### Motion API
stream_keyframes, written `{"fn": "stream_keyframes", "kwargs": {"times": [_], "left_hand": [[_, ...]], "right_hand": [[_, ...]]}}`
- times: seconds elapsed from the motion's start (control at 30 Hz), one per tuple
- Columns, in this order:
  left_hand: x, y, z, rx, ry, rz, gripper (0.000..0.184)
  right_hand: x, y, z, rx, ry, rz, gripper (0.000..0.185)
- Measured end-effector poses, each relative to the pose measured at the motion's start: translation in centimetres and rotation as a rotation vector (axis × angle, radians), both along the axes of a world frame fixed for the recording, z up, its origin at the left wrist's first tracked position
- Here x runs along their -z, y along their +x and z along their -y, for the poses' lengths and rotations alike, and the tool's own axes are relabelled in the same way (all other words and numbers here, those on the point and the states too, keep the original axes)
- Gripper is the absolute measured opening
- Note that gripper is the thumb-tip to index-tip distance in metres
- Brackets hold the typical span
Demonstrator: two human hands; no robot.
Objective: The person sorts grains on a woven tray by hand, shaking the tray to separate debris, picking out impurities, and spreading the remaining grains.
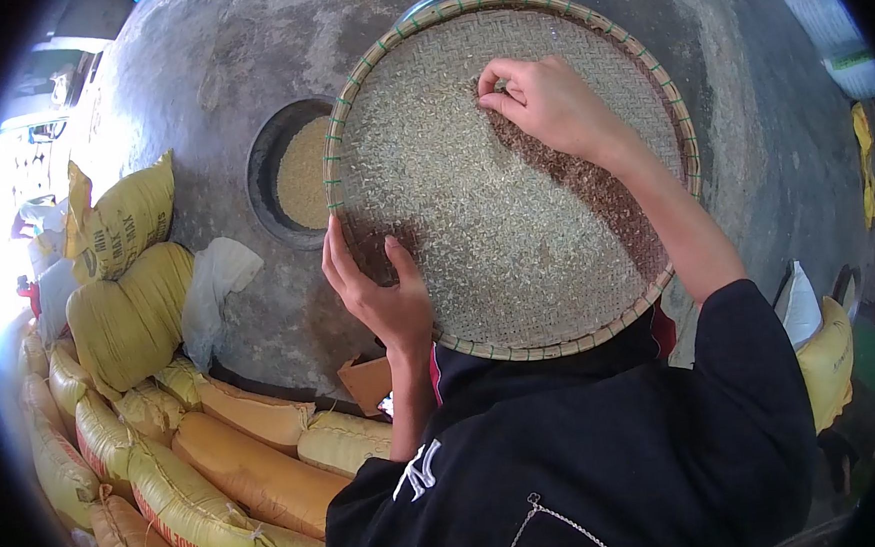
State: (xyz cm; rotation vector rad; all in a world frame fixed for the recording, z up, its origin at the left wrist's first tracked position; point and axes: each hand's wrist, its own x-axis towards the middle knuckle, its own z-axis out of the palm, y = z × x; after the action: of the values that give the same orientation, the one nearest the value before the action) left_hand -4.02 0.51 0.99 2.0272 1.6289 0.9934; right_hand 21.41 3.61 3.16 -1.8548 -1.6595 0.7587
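Note:
A wide, round woven winnowing tray (547,351) with green-stitched bamboo rim rests over my lap. A thin layer of pale grain (484,215) covers much of its weave. My left hand (384,292) grips the tray's left rim, fingers outside and thumb over the inner edge. Above the tray's upper right part is my right hand (544,101), its thumb and forefinger pinched together close to the grain. Anything between those fingertips is too small to make out. Shadows of both hands fall on the tray.
A dark round basin (264,189) of grain stands on the concrete floor (215,77), left of the tray. Filled yellow and orange sacks (254,465) are piled at lower left, with a clear plastic bag (214,297) beside them. Another yellow sack (826,360) stands at right.

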Motion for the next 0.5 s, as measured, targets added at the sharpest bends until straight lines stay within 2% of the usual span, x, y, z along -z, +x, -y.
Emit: {"fn": "stream_keyframes", "kwargs": {"times": [0.13, 0.2, 0.5], "left_hand": [[0.2, -0.1, 0.0, -0.003, 0.0, 0.0, 0.059], [0.1, 0.0, 0.0, -0.002, 0.0, -0.002, 0.059], [0.2, 0.1, 0.0, -0.01, 0.002, 0.03, 0.057]], "right_hand": [[0.1, 0.3, 0.0, 0.027, -0.019, -0.022, 0.017], [0.8, 0.6, 0.1, 0.06, 0.058, -0.103, 0.013], [1.1, 0.6, 0.1, -0.009, 0.09, -0.048, 0.015]]}}
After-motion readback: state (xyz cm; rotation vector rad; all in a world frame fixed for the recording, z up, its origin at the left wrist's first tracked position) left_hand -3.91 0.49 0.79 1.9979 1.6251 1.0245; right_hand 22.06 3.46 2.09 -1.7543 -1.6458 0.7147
